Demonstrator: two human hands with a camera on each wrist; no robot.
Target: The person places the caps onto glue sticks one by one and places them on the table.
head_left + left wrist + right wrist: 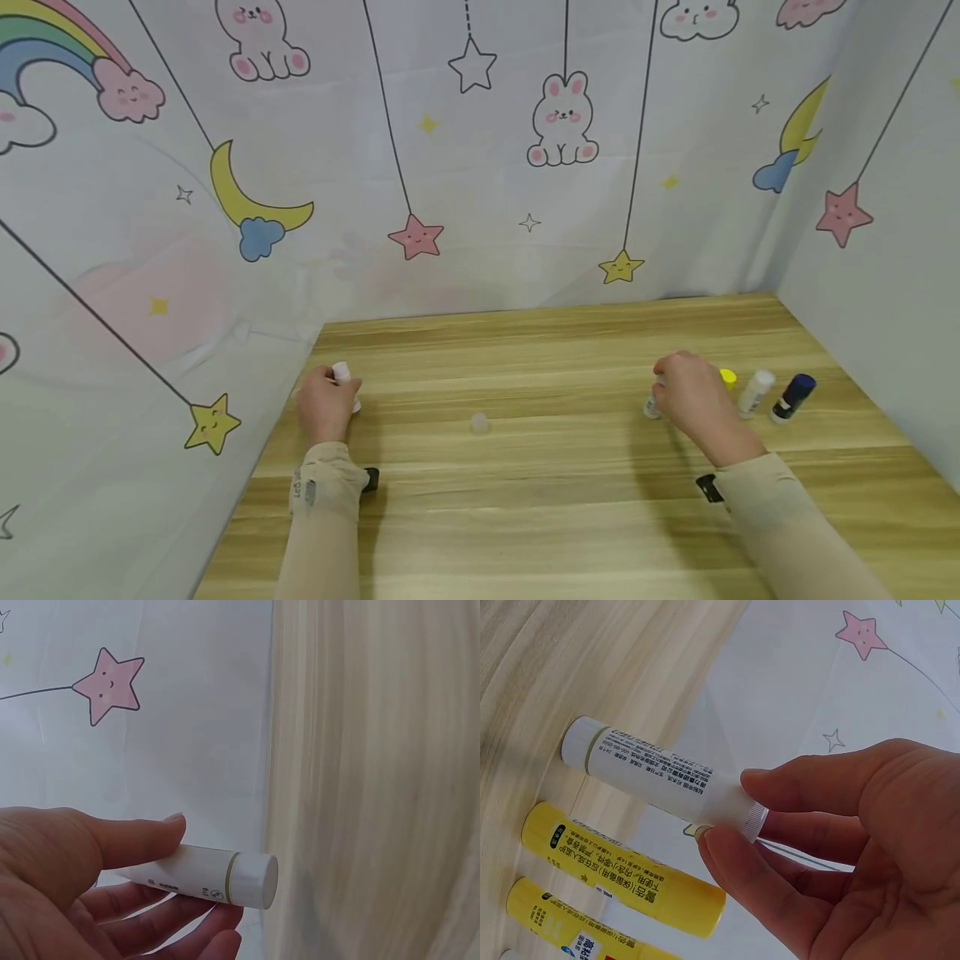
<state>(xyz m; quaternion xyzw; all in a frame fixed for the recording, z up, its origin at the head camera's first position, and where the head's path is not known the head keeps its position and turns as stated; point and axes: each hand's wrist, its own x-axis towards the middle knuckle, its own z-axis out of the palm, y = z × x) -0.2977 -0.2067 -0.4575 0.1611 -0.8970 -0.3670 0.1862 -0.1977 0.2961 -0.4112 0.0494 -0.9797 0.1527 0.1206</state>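
Note:
At the left of the table, my left hand (324,407) holds a white glue stick (217,874) between thumb and fingers. Its flat end points toward the wood; whether it touches is unclear. On the right side, my right hand (693,404) pinches the ribbed upper end of another white glue stick (652,772), which stands upright with its base at the table. Two yellow glue sticks (622,870) stand beside that one in the right wrist view; in the head view the hand mostly hides them.
Right of my right hand stand a white glue stick (756,395) and a dark blue one (793,398). A small translucent piece (479,423) lies mid-table. A patterned curtain (480,167) borders the wooden table (525,517) at the back and sides.

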